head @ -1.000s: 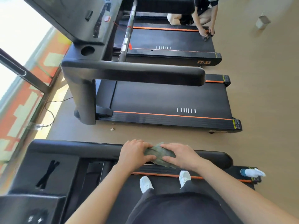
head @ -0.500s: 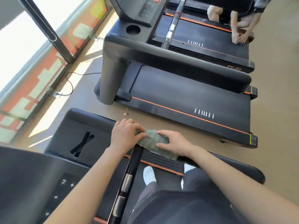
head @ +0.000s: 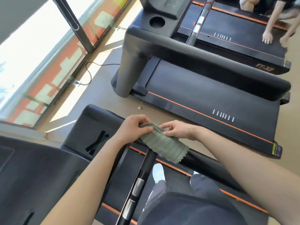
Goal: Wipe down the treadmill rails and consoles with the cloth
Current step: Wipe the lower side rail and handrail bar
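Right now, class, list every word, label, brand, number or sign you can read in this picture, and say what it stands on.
No text reads clearly.
Orange logo, on the end of the far treadmill: upside down, blurred, unreadable.
Yellow sticker, on the rear corner of the middle treadmill: too small.
White belt marks: plain bars, not letters.

I see soft, ribbed green cloth [head: 164,143], a smooth matt black plastic rail [head: 204,159] and glossy metal grip plates [head: 138,186].
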`<state>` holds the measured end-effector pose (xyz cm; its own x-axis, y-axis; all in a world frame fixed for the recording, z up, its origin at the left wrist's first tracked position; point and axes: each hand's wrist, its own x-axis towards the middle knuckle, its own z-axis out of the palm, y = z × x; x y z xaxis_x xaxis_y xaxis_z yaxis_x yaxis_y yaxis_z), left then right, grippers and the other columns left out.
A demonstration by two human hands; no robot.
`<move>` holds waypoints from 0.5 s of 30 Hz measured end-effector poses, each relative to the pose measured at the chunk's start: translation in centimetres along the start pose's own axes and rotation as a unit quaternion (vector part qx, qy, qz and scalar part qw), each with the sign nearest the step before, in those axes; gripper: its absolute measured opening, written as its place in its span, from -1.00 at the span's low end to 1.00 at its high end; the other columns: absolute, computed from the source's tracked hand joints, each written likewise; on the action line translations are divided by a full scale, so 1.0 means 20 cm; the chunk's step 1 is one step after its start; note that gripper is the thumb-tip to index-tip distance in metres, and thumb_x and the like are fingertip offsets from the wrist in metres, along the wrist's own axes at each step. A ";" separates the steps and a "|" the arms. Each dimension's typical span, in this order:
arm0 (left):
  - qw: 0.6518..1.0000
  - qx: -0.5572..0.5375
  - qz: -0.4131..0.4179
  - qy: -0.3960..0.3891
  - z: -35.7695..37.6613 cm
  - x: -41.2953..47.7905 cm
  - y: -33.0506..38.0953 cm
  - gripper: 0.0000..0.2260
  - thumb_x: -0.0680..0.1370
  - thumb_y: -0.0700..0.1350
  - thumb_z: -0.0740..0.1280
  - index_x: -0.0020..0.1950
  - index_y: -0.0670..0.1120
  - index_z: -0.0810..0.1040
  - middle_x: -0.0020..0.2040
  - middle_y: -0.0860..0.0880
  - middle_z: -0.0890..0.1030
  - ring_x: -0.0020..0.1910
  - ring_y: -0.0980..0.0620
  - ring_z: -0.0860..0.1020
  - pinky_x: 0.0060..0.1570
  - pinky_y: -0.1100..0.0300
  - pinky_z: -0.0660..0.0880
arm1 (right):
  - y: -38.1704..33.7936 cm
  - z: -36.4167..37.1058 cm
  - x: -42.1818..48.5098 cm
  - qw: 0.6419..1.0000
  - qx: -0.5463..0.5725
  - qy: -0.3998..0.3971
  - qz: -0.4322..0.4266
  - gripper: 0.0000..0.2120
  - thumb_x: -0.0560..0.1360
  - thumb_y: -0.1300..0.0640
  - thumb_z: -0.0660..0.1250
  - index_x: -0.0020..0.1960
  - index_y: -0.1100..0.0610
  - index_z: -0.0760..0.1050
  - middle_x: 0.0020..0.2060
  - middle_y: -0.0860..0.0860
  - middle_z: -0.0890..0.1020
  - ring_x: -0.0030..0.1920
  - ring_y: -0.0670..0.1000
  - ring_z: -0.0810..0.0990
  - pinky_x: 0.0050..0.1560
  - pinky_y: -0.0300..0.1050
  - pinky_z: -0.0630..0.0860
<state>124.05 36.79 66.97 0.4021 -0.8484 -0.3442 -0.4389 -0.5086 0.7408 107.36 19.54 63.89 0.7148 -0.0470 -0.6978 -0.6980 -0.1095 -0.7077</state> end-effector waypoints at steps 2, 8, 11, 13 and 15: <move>0.998 -0.061 0.015 -0.010 0.01 0.04 0.03 -0.93 0.47 -0.02 0.49 -0.09 0.07 0.64 -0.18 0.06 0.70 -0.17 0.11 0.63 -0.05 0.00 0.60 | -0.01 -0.05 -0.02 0.999 0.001 0.028 -0.028 -0.90 0.58 0.19 0.37 0.05 0.19 0.62 -0.31 0.00 0.46 -0.31 -0.09 0.41 -0.27 -0.21 0.35; 0.989 -0.123 0.078 0.026 0.03 0.21 0.22 -0.91 0.46 -0.02 0.46 -0.05 0.04 0.66 -0.14 0.06 0.69 -0.15 0.12 0.61 -0.05 0.07 0.56 | 0.04 -0.24 -0.21 0.960 0.051 0.255 -0.104 -0.90 0.47 0.25 0.50 -0.11 0.20 0.58 -0.29 -0.02 0.58 -0.32 -0.13 0.47 -0.25 -0.27 0.41; 0.988 -0.114 0.107 0.010 0.04 0.27 0.31 -0.88 0.47 -0.03 0.47 -0.05 -0.03 0.67 -0.19 0.08 0.68 -0.25 0.11 0.58 -0.15 0.12 0.54 | 0.07 -0.30 -0.32 0.948 0.046 0.293 -0.118 -0.89 0.46 0.23 0.52 -0.10 0.18 0.59 -0.25 0.05 0.63 -0.25 -0.08 0.51 -0.17 -0.16 0.43; 0.988 -0.096 0.121 -0.020 0.06 0.30 0.34 -0.91 0.47 -0.02 0.47 -0.06 0.02 0.66 -0.22 0.11 0.67 -0.27 0.09 0.59 -0.12 0.06 0.55 | 0.12 -0.31 -0.38 0.943 0.026 0.310 -0.121 -0.88 0.45 0.22 0.52 -0.10 0.18 0.59 -0.18 0.10 0.65 -0.22 -0.07 0.52 -0.12 -0.16 0.44; 0.989 -0.054 0.128 -0.046 0.10 0.31 0.35 -0.94 0.47 -0.01 0.49 -0.11 0.11 0.64 -0.20 0.16 0.67 -0.20 0.12 0.60 -0.03 0.04 0.54 | 0.19 -0.30 -0.43 0.937 -0.010 0.327 -0.124 -0.87 0.43 0.21 0.54 -0.12 0.15 0.58 -0.11 0.09 0.61 -0.16 -0.03 0.54 -0.06 -0.17 0.46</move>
<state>121.83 27.79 68.79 0.2117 -0.9596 -0.1853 -0.4260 -0.2613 0.8662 98.84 13.57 67.96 0.7337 -0.6148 -0.2894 -0.5101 -0.2170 -0.8323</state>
